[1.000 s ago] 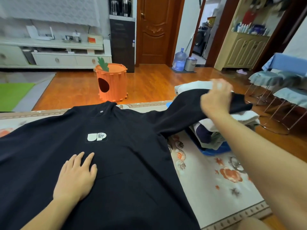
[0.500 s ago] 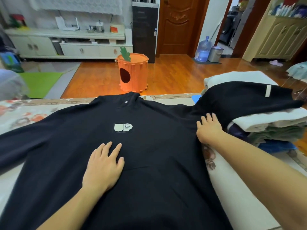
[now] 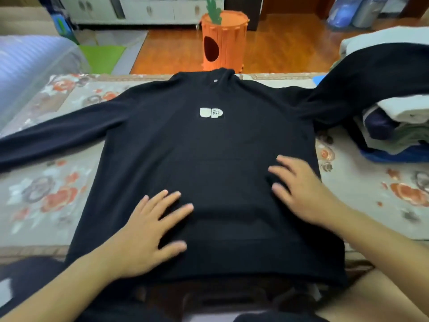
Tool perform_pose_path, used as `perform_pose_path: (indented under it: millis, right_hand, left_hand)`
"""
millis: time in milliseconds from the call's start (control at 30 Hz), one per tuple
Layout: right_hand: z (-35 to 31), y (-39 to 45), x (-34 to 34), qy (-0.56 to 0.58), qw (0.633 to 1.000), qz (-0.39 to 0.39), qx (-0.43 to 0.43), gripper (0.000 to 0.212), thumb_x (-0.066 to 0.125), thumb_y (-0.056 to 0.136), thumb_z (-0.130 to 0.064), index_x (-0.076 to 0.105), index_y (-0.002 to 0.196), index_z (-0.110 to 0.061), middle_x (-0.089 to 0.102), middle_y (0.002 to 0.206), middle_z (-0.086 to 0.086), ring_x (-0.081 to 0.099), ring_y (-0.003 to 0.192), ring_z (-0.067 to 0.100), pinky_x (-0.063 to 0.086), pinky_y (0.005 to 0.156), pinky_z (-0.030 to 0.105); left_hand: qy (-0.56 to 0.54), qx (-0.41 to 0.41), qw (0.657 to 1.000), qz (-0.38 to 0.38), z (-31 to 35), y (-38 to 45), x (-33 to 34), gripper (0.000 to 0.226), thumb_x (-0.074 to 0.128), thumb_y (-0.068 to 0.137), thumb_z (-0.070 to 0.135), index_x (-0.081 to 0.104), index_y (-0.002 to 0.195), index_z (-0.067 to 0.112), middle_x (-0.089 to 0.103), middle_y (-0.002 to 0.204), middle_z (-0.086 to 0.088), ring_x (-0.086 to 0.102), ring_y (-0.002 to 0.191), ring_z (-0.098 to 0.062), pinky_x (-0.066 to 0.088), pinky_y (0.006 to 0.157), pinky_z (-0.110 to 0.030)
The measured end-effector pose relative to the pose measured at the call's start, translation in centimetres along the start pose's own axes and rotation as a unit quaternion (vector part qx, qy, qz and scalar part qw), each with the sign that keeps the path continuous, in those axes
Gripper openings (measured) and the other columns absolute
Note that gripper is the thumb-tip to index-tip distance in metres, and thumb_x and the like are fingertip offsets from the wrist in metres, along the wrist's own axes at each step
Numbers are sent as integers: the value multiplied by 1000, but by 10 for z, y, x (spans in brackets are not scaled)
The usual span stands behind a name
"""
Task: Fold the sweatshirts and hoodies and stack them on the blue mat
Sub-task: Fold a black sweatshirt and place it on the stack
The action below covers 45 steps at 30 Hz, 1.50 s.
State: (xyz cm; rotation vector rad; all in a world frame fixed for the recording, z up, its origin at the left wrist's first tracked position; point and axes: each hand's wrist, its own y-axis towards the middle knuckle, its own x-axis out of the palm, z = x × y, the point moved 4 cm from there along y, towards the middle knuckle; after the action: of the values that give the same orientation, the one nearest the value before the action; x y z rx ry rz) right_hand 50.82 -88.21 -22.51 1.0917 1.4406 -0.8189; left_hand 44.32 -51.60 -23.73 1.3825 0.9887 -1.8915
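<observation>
Floral rug (image 3: 46, 201) under a black hoodie (image 3: 209, 147) spread front-up.
Left hand (image 3: 148, 231) and right hand (image 3: 301, 191) press flat, fingers straight, on its lower front; one sleeve drapes onto the folded stack (image 3: 399, 126).

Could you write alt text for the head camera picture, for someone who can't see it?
Two open hands, left and right, press flat on a black hoodie spread front-up on a floral rug. Its right sleeve lies over a stack of folded clothes; an orange carrot-shaped bin stands behind.
</observation>
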Motion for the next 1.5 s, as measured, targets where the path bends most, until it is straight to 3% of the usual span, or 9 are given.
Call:
perform_pose_path:
  millis: [100, 200, 333, 433, 600, 767, 900, 1300, 1500]
  right_hand:
    - [-30, -59, 19, -32, 983, -179, -4, 72, -2, 90, -74, 1, 155, -44, -15, 164, -11, -13, 152, 16, -2, 124, 37]
    - [-7, -69, 19, -68, 977, -188, 75, 85, -26, 72, -82, -16, 150, -49, -27, 156, -18, -20, 151, 14, -5, 122, 41]
    - [23, -71, 7, -98, 961, -176, 189, 65, 12, 97, -62, 6, 157, -40, -3, 167, -8, 0, 153, 16, 13, 120, 50]
    - [15, -60, -8, -172, 953, -151, 197, 51, 34, 100, -38, 36, 150, -29, 38, 152, 3, 37, 140, 23, 27, 113, 49]
    - [1, 33, -56, -105, 966, -118, 202, 31, 45, 92, -25, 66, 114, -29, 64, 122, 2, 60, 110, 29, 49, 95, 42]
    - [-23, 142, -91, -10, 986, -65, 151, 33, 46, 92, -27, 66, 117, -32, 65, 126, -2, 59, 115, 25, 49, 95, 36]
    - [-21, 214, -64, -54, 984, -102, 139, 42, 47, 94, -27, 55, 135, -25, 55, 136, 5, 54, 124, 29, 45, 101, 36]
    - [16, 447, -18, -10, 987, 35, 160, 31, 49, 94, -20, 67, 117, -11, 63, 122, 14, 53, 115, 38, 46, 95, 40]
    - [27, 520, 10, -76, 977, -46, 196, 39, 43, 94, -30, 59, 126, -15, 58, 129, 14, 54, 115, 35, 46, 97, 42]
  left_hand:
    - [131, 89, 987, -4, 22, -25, 16, 95, 42, 83, 84, 11, 161, 38, 5, 170, -6, 4, 156, -32, 9, 119, -54]
    - [174, 85, 981, -26, 16, -29, 15, 100, 66, 68, 57, 28, 157, 31, 10, 169, -10, 10, 155, -35, 12, 118, -54]
    - [106, 124, 986, 37, 22, -41, -1, 45, 58, 69, 36, 58, 112, 24, 49, 140, 1, 48, 130, -27, 34, 110, -43]
    - [66, 173, 982, 18, 29, -45, -11, 13, 57, 79, 36, 60, 89, 28, 51, 116, 8, 51, 101, -17, 43, 92, -37]
    - [-169, 24, 981, -91, -2, 13, -72, 34, 52, 98, 49, 74, 84, 27, 70, 87, 17, 66, 80, -2, 52, 81, -29]
    - [-135, -100, 981, 97, -75, 125, -119, 34, 49, 100, 43, 61, 130, 33, 64, 129, 11, 58, 119, -12, 44, 105, -36]
    - [-108, -170, 971, 132, -127, 198, -106, 55, 38, 103, 51, 39, 152, 29, 42, 155, -3, 37, 143, -24, 32, 117, -40]
    - [-11, -278, 945, 171, -202, 260, -73, 65, 15, 99, 62, 11, 160, 38, 7, 169, 5, 0, 155, -19, 3, 126, -40]
    - [4, -278, 945, 172, -202, 260, -73, 67, 12, 98, 63, 8, 160, 38, 5, 169, 5, -3, 155, -18, 1, 126, -40]
